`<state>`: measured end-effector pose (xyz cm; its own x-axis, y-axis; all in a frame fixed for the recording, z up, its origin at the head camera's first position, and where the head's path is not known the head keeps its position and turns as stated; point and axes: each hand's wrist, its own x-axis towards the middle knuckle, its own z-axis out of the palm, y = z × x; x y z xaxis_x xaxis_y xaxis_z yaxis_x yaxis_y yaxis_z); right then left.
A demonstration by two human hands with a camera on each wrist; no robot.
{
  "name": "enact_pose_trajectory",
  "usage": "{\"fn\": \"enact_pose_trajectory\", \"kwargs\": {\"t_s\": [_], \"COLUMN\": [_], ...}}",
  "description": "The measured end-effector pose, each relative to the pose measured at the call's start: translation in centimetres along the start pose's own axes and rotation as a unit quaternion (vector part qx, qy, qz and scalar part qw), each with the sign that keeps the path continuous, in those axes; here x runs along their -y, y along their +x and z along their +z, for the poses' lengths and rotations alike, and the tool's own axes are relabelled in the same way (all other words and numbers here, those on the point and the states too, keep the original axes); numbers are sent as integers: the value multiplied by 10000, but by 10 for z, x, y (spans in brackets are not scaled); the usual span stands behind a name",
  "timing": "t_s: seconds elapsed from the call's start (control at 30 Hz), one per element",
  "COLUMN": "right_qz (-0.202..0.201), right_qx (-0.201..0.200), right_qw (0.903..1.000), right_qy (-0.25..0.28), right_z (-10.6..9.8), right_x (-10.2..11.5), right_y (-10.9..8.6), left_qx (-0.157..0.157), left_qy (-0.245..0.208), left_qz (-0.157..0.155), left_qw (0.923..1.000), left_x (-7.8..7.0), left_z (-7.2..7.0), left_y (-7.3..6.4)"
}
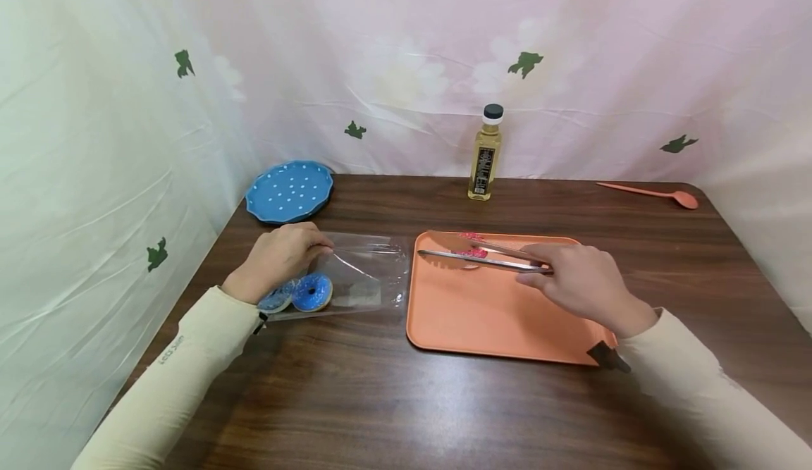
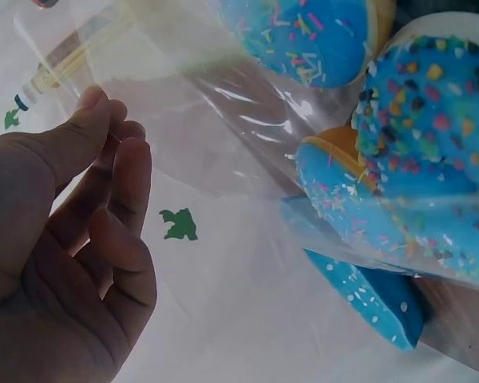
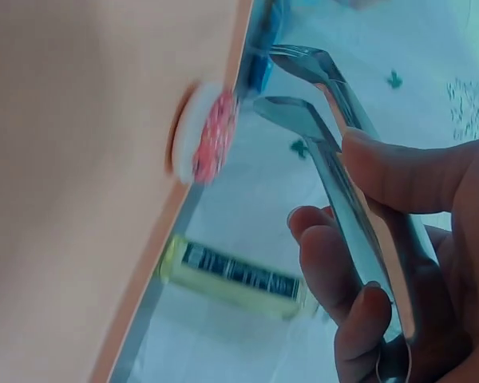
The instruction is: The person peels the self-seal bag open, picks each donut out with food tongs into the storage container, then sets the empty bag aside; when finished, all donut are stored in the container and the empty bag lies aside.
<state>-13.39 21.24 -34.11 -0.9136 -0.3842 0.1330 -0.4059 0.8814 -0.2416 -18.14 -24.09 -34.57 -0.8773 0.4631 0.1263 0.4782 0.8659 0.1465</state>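
Observation:
My left hand (image 1: 279, 258) pinches the upper edge of a clear plastic bag (image 1: 361, 273) lying on the table. Inside the bag are several donuts with blue icing (image 1: 321, 298); the left wrist view shows colourful sprinkles on these blue donuts (image 2: 431, 112). In my right hand (image 1: 580, 280) is a pair of metal tongs (image 1: 482, 261), its two arms spread apart and its tips pointing left. Beneath the tongs, near the back edge of the orange tray (image 1: 482, 322), sits a donut with pink-red topping (image 3: 215, 140); the tongs partly cover it in the head view.
A blue plate with white dots (image 1: 288, 192) stands at the back left of the dark wooden table (image 1: 355, 392). Behind the tray is an upright bottle of yellow liquid (image 1: 485, 167). An orange spoon (image 1: 684, 199) lies at the back right. Patterned cloth hangs around the table.

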Motion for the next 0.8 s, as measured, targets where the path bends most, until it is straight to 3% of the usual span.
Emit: {"fn": "enact_pose_trajectory", "kwargs": {"t_s": [0.13, 0.37, 0.8], "right_qz": [-455, -836, -1386], "right_qx": [-248, 60, 186], "right_qw": [9985, 9964, 9898], "right_qy": [-173, 144, 260], "right_z": [10, 28, 49], "right_x": [14, 36, 65], "right_y": [9, 29, 59], "left_qx": [4, 28, 65], "left_qy": [68, 45, 223], "left_qz": [-26, -48, -104], "left_qw": [10000, 10000, 9997], "left_x": [0, -1, -2], "left_z": [-2, -3, -4], "left_y": [0, -2, -3]}}
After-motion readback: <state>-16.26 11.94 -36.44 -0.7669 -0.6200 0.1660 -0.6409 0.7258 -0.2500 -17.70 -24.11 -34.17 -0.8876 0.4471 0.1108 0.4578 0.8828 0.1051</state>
